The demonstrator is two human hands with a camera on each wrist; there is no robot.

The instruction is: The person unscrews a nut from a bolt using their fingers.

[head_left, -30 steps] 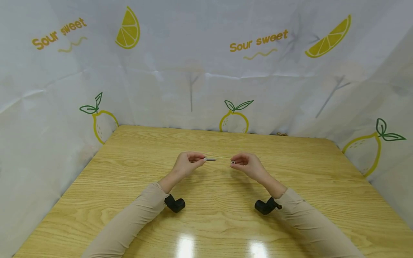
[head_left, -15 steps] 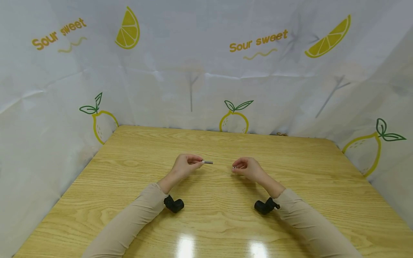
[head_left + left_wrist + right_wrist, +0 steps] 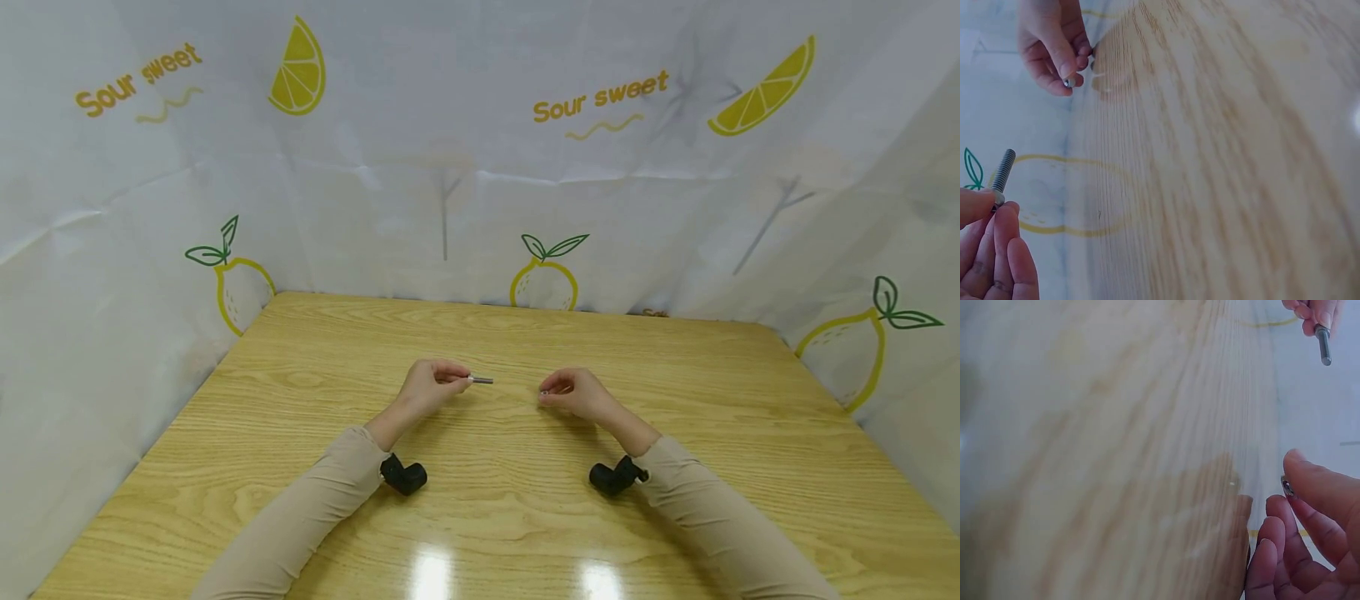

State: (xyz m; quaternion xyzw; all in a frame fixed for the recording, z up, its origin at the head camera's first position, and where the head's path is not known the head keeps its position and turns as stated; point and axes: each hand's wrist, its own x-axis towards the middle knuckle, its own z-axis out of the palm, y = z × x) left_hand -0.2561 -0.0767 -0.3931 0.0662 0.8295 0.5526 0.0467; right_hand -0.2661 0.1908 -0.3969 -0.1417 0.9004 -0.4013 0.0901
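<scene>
My left hand [image 3: 426,392] pinches a metal bolt [image 3: 482,380] by its head between thumb and fingers. In the left wrist view the threaded shank of the bolt [image 3: 1004,170] sticks out past the fingertips. Across a short gap, my right hand [image 3: 581,394] holds a small metal nut [image 3: 544,392] between thumb and fingertips. The right wrist view shows the nut [image 3: 1287,485] with its hole partly visible, while the bolt [image 3: 1323,345] points toward it from the upper right. Bolt and nut are apart, and both hands are above the table.
A wood-grain table [image 3: 480,517] lies under both hands. Behind it hangs a white curtain [image 3: 420,125] printed with lemons and lettering. A black wrist mount sits on each wrist, the left mount [image 3: 405,477] and the right mount [image 3: 617,477].
Both hands have come down slightly in the head view, and the bolt has shifted a little to the left. The bolt and nut stay pinched, with the gap between them somewhat wider.
</scene>
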